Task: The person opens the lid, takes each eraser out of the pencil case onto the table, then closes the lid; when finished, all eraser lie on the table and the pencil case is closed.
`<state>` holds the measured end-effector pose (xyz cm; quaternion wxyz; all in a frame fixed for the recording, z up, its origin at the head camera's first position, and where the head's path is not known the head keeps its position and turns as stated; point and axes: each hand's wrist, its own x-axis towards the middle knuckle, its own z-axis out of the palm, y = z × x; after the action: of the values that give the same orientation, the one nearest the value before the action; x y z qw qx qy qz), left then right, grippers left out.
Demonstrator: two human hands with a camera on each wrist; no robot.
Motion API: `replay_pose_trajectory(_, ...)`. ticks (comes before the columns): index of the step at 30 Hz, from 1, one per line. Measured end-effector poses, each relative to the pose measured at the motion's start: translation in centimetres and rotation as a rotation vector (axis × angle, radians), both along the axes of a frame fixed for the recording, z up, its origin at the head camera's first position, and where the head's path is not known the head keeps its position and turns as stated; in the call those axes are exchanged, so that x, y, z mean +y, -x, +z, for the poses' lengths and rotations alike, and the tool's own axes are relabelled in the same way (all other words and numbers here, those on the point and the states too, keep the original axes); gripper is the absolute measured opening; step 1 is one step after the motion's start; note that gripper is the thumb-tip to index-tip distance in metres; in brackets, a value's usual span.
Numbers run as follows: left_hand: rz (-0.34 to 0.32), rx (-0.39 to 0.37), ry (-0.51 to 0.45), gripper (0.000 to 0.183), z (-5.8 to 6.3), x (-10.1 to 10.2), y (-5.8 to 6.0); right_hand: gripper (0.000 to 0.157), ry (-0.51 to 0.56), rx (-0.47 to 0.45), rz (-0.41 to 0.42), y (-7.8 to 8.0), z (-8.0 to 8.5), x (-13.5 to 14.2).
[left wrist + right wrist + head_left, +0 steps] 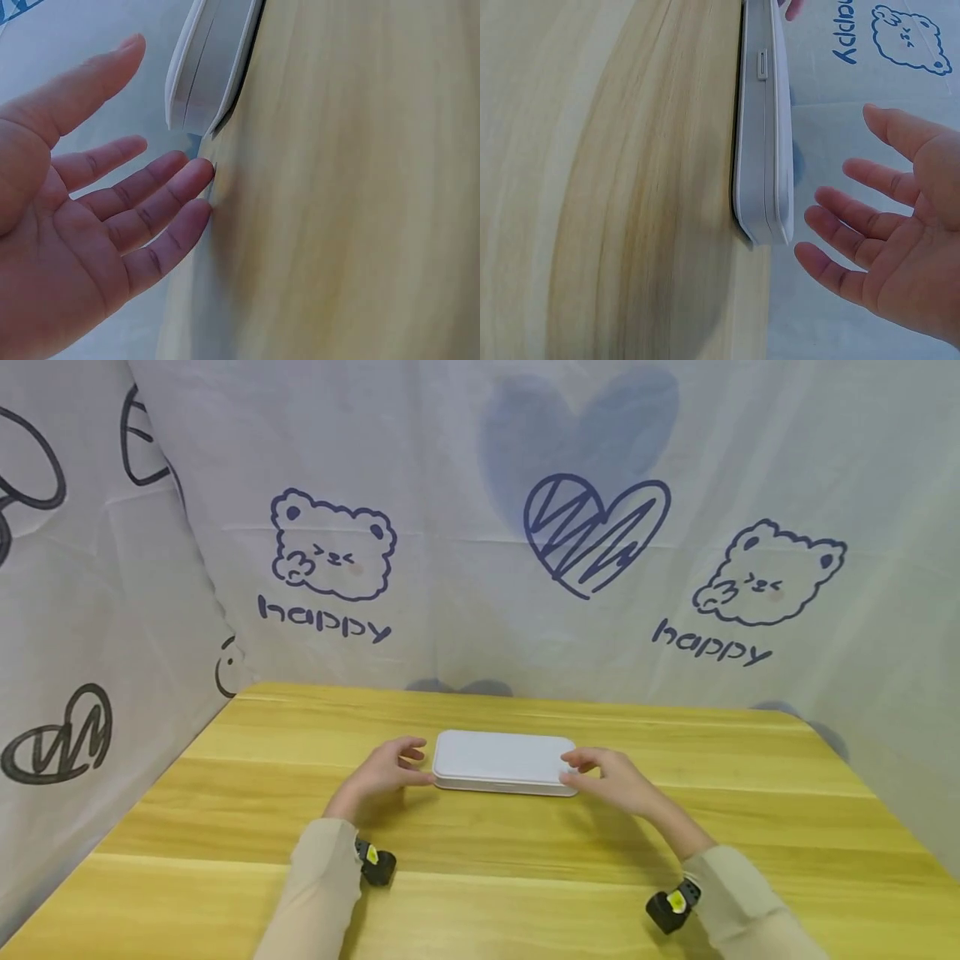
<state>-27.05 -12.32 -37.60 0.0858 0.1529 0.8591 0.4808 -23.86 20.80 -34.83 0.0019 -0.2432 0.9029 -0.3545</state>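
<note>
A flat white case [504, 758], shaped like a pencil box with rounded corners, lies closed on the wooden table. A seam runs round its side, and a small latch [762, 64] shows on its front in the right wrist view. At the case's left end is my left hand [386, 770], fingers spread and relaxed; the left wrist view shows a gap between this hand [105, 195] and the case [214, 64]. My right hand [611, 779] is beside the right end, partly in front of that corner in the head view. In the right wrist view its loosely bent fingers [847, 232] stand apart from the case.
The wooden table [480, 877] reaches back to a white cloth [450, 460] printed with bears, hearts and the word happy. Another cloth wall [97, 593] hangs along the left. Small black cameras [377, 866] are strapped to both wrists.
</note>
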Motion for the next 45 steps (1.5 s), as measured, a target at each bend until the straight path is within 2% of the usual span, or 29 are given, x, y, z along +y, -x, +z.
replay_pose_trajectory(14,-0.016,-0.09,-0.087,0.081,-1.0,0.1,1.2,0.036,0.033,0.0,0.061,1.3,-0.7,-1.4)
replay_pose_trajectory(28,-0.075,-0.103,-0.222,0.086,-2.2,0.0,2.0,0.033,0.065,0.061,0.131,2.7,-1.5,-2.4)
replay_pose_trajectory(32,-0.09,-0.078,-0.243,0.087,-2.7,0.1,2.3,0.033,0.049,0.122,0.163,3.0,-1.7,-2.7)
replay_pose_trajectory(37,-0.079,-0.049,-0.202,0.087,-3.1,0.2,2.4,0.038,-0.072,0.224,0.22,3.2,-2.0,-3.5)
replay_pose_trajectory(41,-0.07,-0.042,-0.172,0.087,-3.0,0.5,2.4,0.04,-0.133,0.325,0.244,3.3,-2.2,-4.0)
replay_pose_trajectory(45,-0.082,-0.043,-0.181,0.088,-3.0,0.9,2.6,0.039,-0.169,0.405,0.292,3.5,-2.4,-4.4)
